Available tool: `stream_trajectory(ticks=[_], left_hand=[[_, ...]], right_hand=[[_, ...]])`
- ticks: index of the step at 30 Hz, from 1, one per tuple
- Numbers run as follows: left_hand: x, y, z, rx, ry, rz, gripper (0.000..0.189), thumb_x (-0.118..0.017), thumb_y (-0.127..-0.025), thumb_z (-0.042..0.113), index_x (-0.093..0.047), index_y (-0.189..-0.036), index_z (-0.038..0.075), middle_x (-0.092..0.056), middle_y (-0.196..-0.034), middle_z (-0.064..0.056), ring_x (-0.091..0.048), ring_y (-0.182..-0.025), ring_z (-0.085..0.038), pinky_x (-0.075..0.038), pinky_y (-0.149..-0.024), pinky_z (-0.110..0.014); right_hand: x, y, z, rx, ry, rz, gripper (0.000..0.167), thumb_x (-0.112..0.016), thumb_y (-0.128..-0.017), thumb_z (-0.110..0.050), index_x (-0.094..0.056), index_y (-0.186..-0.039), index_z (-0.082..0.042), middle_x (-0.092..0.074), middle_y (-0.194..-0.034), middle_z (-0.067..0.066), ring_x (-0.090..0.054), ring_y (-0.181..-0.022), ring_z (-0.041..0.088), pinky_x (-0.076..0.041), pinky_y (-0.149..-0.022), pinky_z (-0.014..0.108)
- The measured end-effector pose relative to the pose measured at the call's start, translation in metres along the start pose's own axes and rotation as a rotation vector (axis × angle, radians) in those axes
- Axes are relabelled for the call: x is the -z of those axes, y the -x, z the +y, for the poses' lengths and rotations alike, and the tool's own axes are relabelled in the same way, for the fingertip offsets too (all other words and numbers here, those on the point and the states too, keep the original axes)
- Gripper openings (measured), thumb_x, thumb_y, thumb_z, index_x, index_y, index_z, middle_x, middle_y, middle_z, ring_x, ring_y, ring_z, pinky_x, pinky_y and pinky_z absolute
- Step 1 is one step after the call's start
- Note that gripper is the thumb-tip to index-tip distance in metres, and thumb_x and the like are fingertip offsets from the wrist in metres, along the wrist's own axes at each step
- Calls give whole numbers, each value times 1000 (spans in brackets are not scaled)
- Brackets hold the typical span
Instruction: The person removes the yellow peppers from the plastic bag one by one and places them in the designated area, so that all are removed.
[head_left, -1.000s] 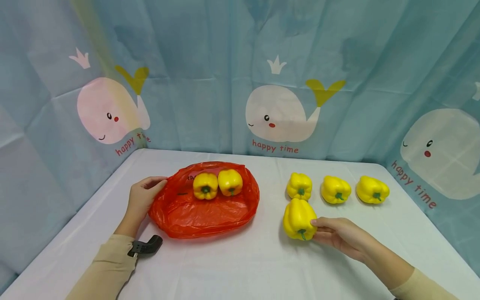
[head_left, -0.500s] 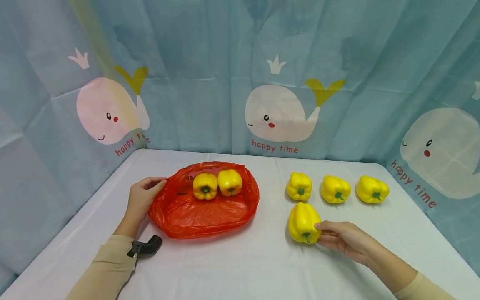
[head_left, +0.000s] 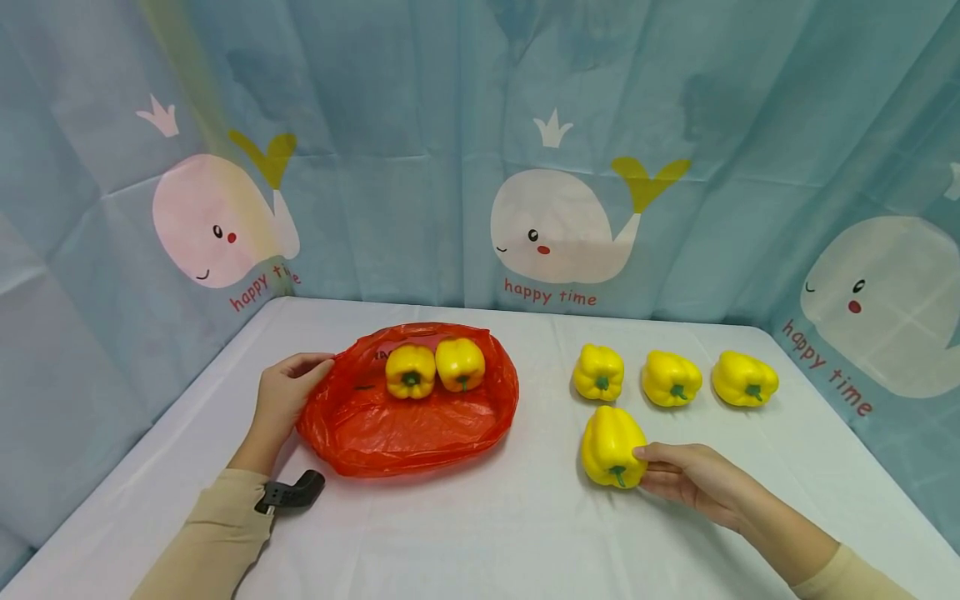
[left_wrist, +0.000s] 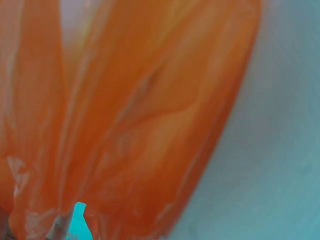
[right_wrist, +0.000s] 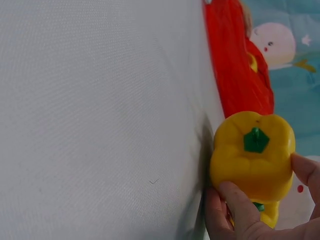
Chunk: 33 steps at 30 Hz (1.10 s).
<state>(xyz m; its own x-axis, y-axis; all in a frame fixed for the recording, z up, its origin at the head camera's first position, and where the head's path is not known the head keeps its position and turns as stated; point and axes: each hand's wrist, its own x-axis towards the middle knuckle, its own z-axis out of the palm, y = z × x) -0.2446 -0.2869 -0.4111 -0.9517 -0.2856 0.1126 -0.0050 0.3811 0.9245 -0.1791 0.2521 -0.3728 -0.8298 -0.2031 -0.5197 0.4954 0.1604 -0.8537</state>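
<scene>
My right hand [head_left: 693, 482] grips a yellow bell pepper [head_left: 611, 446] with a green stem, thumb on one side and fingers on the other. In the right wrist view that same pepper [right_wrist: 252, 165] is low, close to the white cloth. At the left, my left hand [head_left: 288, 396] pinches the rim of an opened red plastic bag [head_left: 412, 429]. Two yellow bell peppers [head_left: 410, 372] lie side by side inside the bag. The left wrist view is mostly filled by the bag's blurred side [left_wrist: 150, 130], which hides my fingers.
Three more yellow bell peppers stand in a row at the back right: a left one [head_left: 599, 372], a middle one [head_left: 671, 379] and a right one [head_left: 745, 379]. A white cloth [head_left: 465, 533] covers the table. Blue whale-print curtains [head_left: 420, 225] hang behind and at both sides.
My right hand has shifted slightly right and toward me with the pepper, leaving a small gap from the left pepper of the row. The left hand and the bag have stayed put.
</scene>
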Motion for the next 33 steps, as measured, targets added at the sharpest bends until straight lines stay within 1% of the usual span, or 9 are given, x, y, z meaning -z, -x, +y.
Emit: stream_trajectory(ticks=[4, 9, 12, 18, 22, 25, 29, 31, 33], left_hand=[[0, 0, 0, 3, 4, -1, 55, -61, -95, 49, -64, -129, 7, -61, -94, 29, -55, -99, -1, -51, -78, -7], [0, 1, 0, 8, 8, -4, 55, -61, -95, 49, -64, -129, 7, -61, -94, 29, -55, -99, -1, -51, -78, -7], [0, 1, 1, 8, 8, -3, 54, -61, -95, 49, -64, -129, 7, -61, -94, 28, -55, -99, -1, -51, -78, -7], [0, 1, 1, 3, 4, 4, 55, -61, -95, 49, -65, -129, 7, -61, -94, 29, -55, -99, 0, -51, -78, -7], [-1, -1, 0, -22, -10, 14, 53, -61, -95, 48, -65, -127, 6, -60, -91, 31, -55, -97, 3, -50, -78, -6], [-2, -2, -1, -40, -22, 18, 52, -61, -96, 47, -66, -126, 5, -60, -90, 32, -55, -96, 4, -49, -78, -5], [-2, -1, -1, -34, -24, 17, 53, -61, -96, 48, -65, -127, 5, -59, -91, 31, -55, -96, 3, -50, -77, -5], [-2, -1, 0, -29, -25, 17, 53, -61, -96, 48, -65, -127, 6, -60, -92, 30, -55, -97, 3, -49, -77, -5], [-2, 0, 0, -26, -23, 21, 52, -61, -96, 47, -66, -127, 6, -61, -93, 29, -55, -97, 2, -49, -78, -5]], right_hand=[[1, 0, 0, 1, 15, -5, 63, -63, -96, -24, -40, -136, 19, -69, -107, 7, -69, -95, 13, -58, -89, 33], [2, 0, -1, -7, 65, 11, 65, -63, -96, -27, -41, -136, 19, -69, -109, 7, -68, -95, 12, -59, -89, 32], [4, -1, -2, -12, 89, 14, 63, -63, -96, -29, -44, -134, 17, -69, -108, 6, -68, -94, 12, -59, -88, 32], [6, -1, -3, -1, 105, -15, 50, -64, -96, -31, -55, -124, 9, -69, -100, 2, -68, -89, 10, -59, -86, 28], [6, -1, -3, 19, 108, -54, 38, -63, -97, -32, -62, -115, 2, -70, -97, -2, -68, -88, 7, -59, -85, 26], [7, 0, -3, 29, 107, -61, 34, -63, -97, -32, -64, -112, -1, -70, -95, -4, -69, -87, 6, -59, -86, 26], [7, 0, -3, 27, 127, -37, 36, -63, -96, -34, -64, -113, -1, -68, -97, -4, -68, -89, 6, -58, -86, 25], [7, -1, -3, 25, 145, -13, 43, -64, -96, -35, -63, -117, 2, -69, -99, -4, -68, -91, 6, -58, -87, 26], [7, 0, -5, 37, 173, 20, 52, -65, -95, -36, -59, -124, 6, -70, -106, -2, -68, -95, 8, -58, -89, 27]])
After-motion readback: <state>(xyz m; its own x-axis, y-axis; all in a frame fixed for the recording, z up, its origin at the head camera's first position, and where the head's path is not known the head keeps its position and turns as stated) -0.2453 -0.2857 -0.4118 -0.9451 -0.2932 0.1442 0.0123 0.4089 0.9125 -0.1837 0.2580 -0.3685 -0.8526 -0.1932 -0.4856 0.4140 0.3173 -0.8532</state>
